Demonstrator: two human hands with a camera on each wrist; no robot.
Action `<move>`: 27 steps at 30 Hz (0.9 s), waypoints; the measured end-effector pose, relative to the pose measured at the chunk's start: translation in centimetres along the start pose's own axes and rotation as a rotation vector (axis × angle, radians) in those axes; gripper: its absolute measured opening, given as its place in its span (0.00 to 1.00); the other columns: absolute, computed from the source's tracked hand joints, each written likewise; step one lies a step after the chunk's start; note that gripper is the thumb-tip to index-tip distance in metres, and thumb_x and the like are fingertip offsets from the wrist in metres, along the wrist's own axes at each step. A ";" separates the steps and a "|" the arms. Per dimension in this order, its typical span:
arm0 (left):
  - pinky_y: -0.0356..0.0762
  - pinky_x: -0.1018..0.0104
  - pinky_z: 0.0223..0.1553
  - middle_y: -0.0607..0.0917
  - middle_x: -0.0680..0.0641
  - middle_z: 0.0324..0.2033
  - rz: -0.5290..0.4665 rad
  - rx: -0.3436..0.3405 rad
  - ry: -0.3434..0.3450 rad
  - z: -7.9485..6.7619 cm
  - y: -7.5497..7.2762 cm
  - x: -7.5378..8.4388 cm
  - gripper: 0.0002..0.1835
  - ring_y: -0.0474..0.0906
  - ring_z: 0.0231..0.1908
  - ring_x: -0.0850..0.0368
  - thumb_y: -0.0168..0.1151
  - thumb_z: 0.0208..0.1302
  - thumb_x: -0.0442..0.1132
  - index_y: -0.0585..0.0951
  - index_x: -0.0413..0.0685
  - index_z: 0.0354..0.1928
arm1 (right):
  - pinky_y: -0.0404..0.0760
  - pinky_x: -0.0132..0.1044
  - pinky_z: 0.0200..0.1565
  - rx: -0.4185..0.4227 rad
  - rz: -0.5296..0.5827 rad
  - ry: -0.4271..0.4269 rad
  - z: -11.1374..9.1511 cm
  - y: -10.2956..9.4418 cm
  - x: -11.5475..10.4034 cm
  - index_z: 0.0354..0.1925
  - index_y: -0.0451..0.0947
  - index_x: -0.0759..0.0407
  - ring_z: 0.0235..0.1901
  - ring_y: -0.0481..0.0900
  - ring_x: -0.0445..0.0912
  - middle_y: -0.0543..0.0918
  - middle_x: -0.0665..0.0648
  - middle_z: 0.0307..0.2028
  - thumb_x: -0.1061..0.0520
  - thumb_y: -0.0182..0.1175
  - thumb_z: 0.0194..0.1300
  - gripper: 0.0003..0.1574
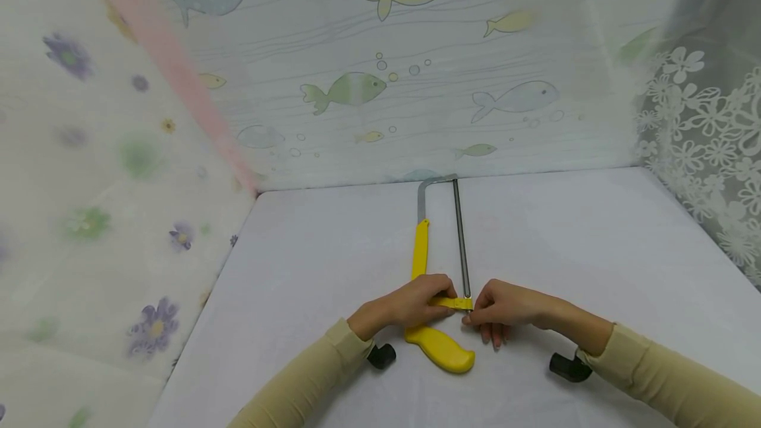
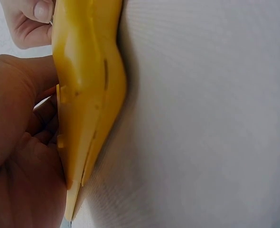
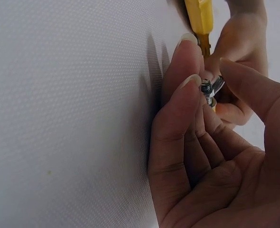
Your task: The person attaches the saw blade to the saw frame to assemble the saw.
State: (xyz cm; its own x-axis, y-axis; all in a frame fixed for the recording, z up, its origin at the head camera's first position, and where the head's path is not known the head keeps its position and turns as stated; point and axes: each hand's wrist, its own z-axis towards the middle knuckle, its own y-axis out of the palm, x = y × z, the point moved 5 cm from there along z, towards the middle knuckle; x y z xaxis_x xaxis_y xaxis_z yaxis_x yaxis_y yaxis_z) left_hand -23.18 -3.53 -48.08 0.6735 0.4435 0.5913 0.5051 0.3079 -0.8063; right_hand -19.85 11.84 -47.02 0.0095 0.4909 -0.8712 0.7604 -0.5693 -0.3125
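A hacksaw point(image 1: 420, 246) with a yellow handle point(image 1: 446, 351) and a grey metal front bow lies on the white-covered table. Its dark blade point(image 1: 461, 236) runs lengthwise on the right. The left hand point(image 1: 416, 300) grips the yellow frame just ahead of the handle, its fingers by the short yellow blade holder point(image 1: 458, 303). At that holder's near end, the right hand point(image 1: 505, 304) has thumb and fingertips around a small metal wing nut point(image 3: 218, 85). A threaded screw end point(image 3: 206, 87) shows between the fingers in the right wrist view.
The white table point(image 1: 333, 236) has its far edge against a fish-print curtain point(image 1: 416, 84). A flower-print curtain point(image 1: 119, 216) hangs at left, a lace one point(image 1: 713, 124) at right. Black wrist devices point(image 1: 383, 356) sit under both sleeves.
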 end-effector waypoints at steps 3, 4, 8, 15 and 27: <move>0.68 0.80 0.43 0.75 0.61 0.38 0.009 0.001 0.001 0.0 0.1 0.0 0.07 0.70 0.38 0.69 0.59 0.65 0.43 0.74 0.54 0.43 | 0.73 0.33 0.18 0.001 -0.005 0.004 -0.1 -0.1 0.2 0.23 0.80 0.66 0.16 0.79 0.50 0.81 0.65 0.20 0.47 0.61 0.63 0.23; 0.68 0.81 0.43 0.75 0.61 0.38 0.013 0.001 0.002 0.0 0.1 0.0 0.07 0.70 0.38 0.69 0.59 0.65 0.43 0.74 0.54 0.43 | 0.73 0.33 0.18 0.003 -0.008 0.005 -0.1 -0.1 0.3 0.23 0.81 0.66 0.16 0.79 0.50 0.81 0.65 0.20 0.47 0.61 0.63 0.23; 0.68 0.81 0.43 0.75 0.61 0.38 0.029 0.003 0.007 0.0 0.2 0.0 0.07 0.70 0.38 0.69 0.59 0.65 0.44 0.74 0.54 0.43 | 0.74 0.34 0.18 0.009 -0.026 0.010 -0.2 -0.4 0.7 0.25 0.81 0.64 0.16 0.79 0.49 0.81 0.63 0.20 0.50 0.61 0.62 0.19; 0.68 0.80 0.43 0.75 0.61 0.38 0.017 0.010 0.000 0.0 0.1 0.0 0.08 0.70 0.38 0.69 0.59 0.65 0.44 0.74 0.55 0.43 | 0.73 0.33 0.18 0.014 -0.036 -0.001 -0.2 -0.7 1.1 0.28 0.81 0.62 0.16 0.78 0.46 0.82 0.62 0.21 0.55 0.62 0.61 0.12; 0.68 0.80 0.44 0.76 0.60 0.38 0.019 0.014 0.013 0.0 0.2 0.1 0.08 0.70 0.38 0.70 0.60 0.65 0.43 0.75 0.53 0.43 | 0.73 0.32 0.18 0.004 -0.014 -0.001 -0.4 -0.4 0.6 0.28 0.80 0.64 0.16 0.79 0.46 0.80 0.61 0.19 0.55 0.64 0.60 0.13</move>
State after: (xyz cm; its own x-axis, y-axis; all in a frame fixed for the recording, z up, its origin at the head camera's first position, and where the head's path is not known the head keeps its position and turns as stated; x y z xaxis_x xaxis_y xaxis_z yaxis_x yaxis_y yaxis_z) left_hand -23.05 -3.40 -48.17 0.6898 0.4385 0.5761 0.4849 0.3112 -0.8174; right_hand -19.86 12.59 -47.27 -0.0017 0.4979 -0.8672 0.7580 -0.5650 -0.3259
